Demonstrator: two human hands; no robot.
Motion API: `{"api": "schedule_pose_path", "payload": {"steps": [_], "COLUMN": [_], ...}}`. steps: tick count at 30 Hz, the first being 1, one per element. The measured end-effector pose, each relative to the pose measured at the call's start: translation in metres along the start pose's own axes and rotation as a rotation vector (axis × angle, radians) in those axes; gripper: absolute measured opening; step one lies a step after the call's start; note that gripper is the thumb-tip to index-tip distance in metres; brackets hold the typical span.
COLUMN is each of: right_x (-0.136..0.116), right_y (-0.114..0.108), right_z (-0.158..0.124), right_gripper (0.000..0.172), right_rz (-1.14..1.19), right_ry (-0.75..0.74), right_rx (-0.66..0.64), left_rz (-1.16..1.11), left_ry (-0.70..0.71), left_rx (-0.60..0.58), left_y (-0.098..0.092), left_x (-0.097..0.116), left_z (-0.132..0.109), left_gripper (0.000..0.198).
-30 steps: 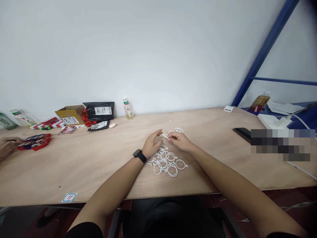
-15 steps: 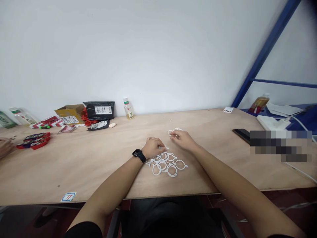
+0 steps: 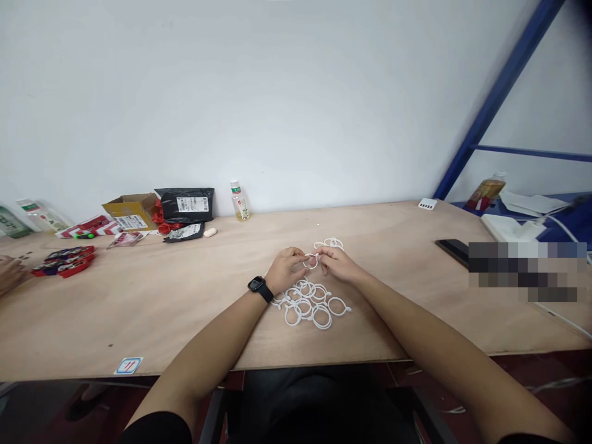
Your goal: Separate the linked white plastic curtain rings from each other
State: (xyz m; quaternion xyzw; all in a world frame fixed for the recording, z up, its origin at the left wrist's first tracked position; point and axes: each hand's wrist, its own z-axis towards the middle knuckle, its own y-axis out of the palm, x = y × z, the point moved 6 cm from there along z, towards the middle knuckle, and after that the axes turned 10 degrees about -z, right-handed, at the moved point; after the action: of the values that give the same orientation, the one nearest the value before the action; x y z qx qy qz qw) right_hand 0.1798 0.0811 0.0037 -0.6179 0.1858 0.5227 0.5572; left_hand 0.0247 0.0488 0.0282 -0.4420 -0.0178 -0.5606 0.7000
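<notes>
A thin white plastic ring (image 3: 311, 267) is held between my two hands, above the table. My left hand (image 3: 285, 270), with a black watch on its wrist, pinches the ring's left side. On the other side, the fingertips of my right hand (image 3: 338, 264) close on the small knob of the same ring. Just in front of me lies a loose pile of white rings (image 3: 303, 307), several of them overlapping, each with a little tab. Beyond my right hand sits a smaller group of white rings (image 3: 331, 243), partly covered by the fingers.
A bottle (image 3: 240, 202) stands against the wall, right of a black parcel (image 3: 189, 205) and an open cardboard box (image 3: 132, 211). At far left, another person's hand (image 3: 10, 273) is near red items (image 3: 65, 261). A phone (image 3: 453, 251) and a power strip (image 3: 509, 229) lie at right.
My left hand has lifted a ring from the pile and moved it up and right. My right hand has come back from the far group and taken hold of that ring's knob.
</notes>
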Motion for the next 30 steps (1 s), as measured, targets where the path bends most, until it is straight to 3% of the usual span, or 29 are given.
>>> {"api": "schedule_pose_path", "payload": {"steps": [7, 17, 30], "right_x": [-0.0045, 0.0, -0.0022], "right_y": [-0.0017, -0.0025, -0.0009], "right_z": [-0.0017, 0.0003, -0.0009], "right_gripper": [0.026, 0.029, 0.028], "right_rz": [0.019, 0.048, 0.041], "right_ry": [-0.027, -0.013, -0.016], "right_rx": [0.007, 0.07, 0.021], "left_rz": [0.038, 0.125, 0.116], "left_ry": [0.066, 0.05, 0.063], "left_rx": [0.029, 0.009, 0.022], "left_y": [-0.0011, 0.0, -0.001], "left_x": [0.0026, 0.0003, 0.0037], "left_z": [0.0001, -0.0003, 0.0004], "left_gripper": [0.021, 0.021, 0.023]}}
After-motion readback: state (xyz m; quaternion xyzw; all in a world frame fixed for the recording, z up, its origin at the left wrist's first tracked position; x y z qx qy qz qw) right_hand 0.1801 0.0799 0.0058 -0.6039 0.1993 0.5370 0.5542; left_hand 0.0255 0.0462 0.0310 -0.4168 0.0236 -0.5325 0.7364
